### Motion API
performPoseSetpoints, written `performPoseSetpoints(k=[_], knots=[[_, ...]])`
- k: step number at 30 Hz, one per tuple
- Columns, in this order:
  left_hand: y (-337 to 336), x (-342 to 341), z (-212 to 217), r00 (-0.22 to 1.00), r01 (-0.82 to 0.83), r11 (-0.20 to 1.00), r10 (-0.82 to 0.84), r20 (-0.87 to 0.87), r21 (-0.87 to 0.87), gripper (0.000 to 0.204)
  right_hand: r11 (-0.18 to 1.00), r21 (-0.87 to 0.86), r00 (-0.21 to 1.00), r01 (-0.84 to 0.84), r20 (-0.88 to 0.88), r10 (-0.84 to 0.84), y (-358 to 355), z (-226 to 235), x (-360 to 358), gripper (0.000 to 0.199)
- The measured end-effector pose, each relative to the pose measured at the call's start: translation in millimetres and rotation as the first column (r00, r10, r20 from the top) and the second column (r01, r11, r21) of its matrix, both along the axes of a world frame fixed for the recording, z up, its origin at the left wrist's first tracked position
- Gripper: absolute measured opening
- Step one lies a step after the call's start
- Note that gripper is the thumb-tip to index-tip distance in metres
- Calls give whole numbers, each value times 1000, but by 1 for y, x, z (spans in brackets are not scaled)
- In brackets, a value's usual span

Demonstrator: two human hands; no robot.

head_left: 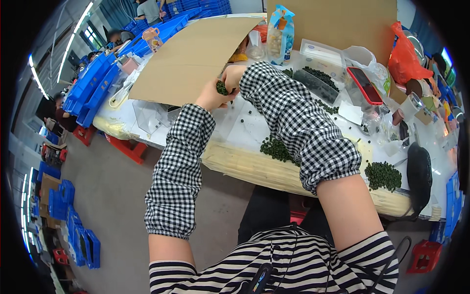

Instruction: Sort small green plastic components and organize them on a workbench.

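While the left hand (209, 97) is holding little dark green bits (222, 88), the right hand (233, 78) is curling close — I cannot tell what it's gripping

1. Dark green pellets (222, 88) are held in the left hand (209, 96), which is met by the right hand (232, 77).
2. A pellet pile (276, 149) is spread at the near side of the table (230, 125).
3. A cardboard sheet (191, 56) is placed far left; a red-cased phone (364, 86), right.

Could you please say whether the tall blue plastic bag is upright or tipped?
Upright: the bag stands with its blue top uppermost.
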State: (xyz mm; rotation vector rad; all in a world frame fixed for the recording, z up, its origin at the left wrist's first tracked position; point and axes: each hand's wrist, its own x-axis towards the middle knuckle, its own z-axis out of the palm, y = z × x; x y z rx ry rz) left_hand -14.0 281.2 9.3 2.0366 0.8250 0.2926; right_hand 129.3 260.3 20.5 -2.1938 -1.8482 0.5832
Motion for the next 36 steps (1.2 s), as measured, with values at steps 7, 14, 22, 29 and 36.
performPoseSetpoints(k=[7, 14, 22, 29, 36], knots=[[17, -10, -33, 997, 66, 922, -46, -61, 380, 72, 997, -76, 988, 19, 152, -7, -5, 11, -18, 23], [17, -12, -29, 996, 65, 967, -77, 39, 246, 48, 999, -14, 995, 52, 84, -51, -5, 3, -1, 22], [23, -19, -30, 991, 74, 988, -88, 99, 133, 40, 995, -39, 960, 90, -262, -97, -22, 10, 10, 27], [17, -19, -30, 940, -7, 999, 18, 342, -34, 53, 992, 123, 935, -28, -348, 69, -39, 17, 30, 28], [17, -32, -28, 849, 31, 985, 65, 524, -171, 57, 981, 187, 994, -54, -82, 70, -101, 23, 67, 26]])
